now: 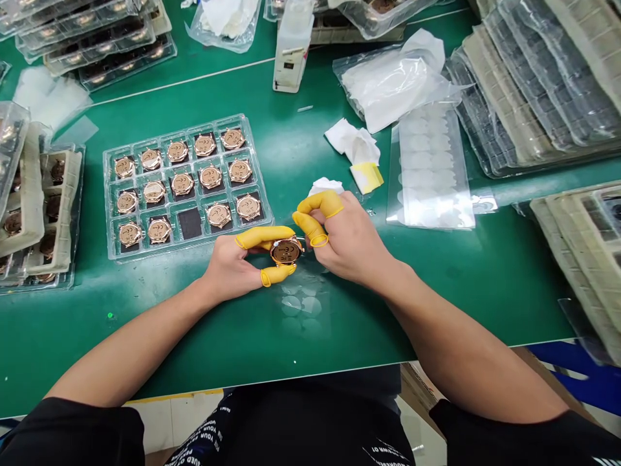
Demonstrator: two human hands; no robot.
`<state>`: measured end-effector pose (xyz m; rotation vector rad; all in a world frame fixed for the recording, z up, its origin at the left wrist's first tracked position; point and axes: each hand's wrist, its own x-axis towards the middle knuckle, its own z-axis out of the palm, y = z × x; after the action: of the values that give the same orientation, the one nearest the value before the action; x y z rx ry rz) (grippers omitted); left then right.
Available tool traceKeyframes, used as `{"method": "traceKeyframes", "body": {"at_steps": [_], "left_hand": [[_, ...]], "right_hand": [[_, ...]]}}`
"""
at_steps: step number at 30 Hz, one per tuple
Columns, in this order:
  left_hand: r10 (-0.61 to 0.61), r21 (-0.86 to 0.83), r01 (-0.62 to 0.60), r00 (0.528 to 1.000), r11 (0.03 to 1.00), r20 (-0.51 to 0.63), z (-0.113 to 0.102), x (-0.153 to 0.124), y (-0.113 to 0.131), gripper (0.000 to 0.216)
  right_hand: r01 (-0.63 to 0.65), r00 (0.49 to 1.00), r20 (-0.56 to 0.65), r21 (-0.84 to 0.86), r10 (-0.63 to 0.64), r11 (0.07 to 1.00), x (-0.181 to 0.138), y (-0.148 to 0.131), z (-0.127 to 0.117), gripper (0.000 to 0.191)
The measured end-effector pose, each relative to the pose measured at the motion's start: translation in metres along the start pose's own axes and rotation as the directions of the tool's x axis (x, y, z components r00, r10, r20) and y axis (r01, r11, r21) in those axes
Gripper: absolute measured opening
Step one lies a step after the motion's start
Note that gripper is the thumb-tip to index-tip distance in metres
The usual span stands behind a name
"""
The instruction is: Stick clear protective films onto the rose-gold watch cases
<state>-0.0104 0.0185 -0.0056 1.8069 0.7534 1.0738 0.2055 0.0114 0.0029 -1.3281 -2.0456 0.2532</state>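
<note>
My left hand (247, 259), with yellow finger cots on, grips a rose-gold watch case (286, 251) by its sides, its back facing up with a CE mark. Close beside its right edge is my right hand (334, 233), also in yellow finger cots, with thumb and finger pinched together. What that pinch holds, if anything, is too small to make out. To the left lies a clear plastic tray (189, 249) of similar watch cases in square pockets; one front-row pocket shows only its black pad (189, 224). Below my hands, a clear sheet with round film pieces (301, 305) lies on the table.
Stacked trays stand at the left (48, 213), back left (107, 45) and right (543, 84). Beyond my right hand are crumpled white wipes (356, 145), a sheet of round clear films (431, 168) and a bag of white wipes (398, 84). A white bottle (292, 52) stands at the back.
</note>
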Motion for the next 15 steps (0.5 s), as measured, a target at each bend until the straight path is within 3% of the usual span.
{"method": "traceKeyframes", "body": {"at_steps": [2,5,7,10,15], "left_hand": [[-0.155,-0.072,0.155,0.988,0.985,0.011,0.0,0.002,0.002,0.05],[-0.414,-0.169,0.41,0.91,0.896,0.016,-0.001,0.006,0.004,0.056],[-0.505,-0.207,0.497,0.863,0.843,0.018,-0.001,0.008,0.004,0.059],[-0.538,-0.236,0.526,0.843,0.817,0.015,-0.001,0.01,0.003,0.06],[-0.524,-0.264,0.514,0.851,0.816,0.038,0.001,0.009,0.003,0.06]], "right_hand": [[-0.07,0.996,-0.054,0.025,0.071,0.997,0.001,0.001,-0.003,0.007],[-0.182,0.968,-0.146,0.15,0.204,0.972,0.003,0.0,-0.013,0.007],[-0.236,0.957,-0.096,0.299,0.275,0.925,0.002,-0.004,-0.016,0.007],[-0.317,0.943,0.046,0.418,0.328,0.851,-0.003,-0.012,-0.012,0.004],[-0.448,0.894,0.218,0.441,0.391,0.778,-0.012,-0.019,0.003,0.006]]}}
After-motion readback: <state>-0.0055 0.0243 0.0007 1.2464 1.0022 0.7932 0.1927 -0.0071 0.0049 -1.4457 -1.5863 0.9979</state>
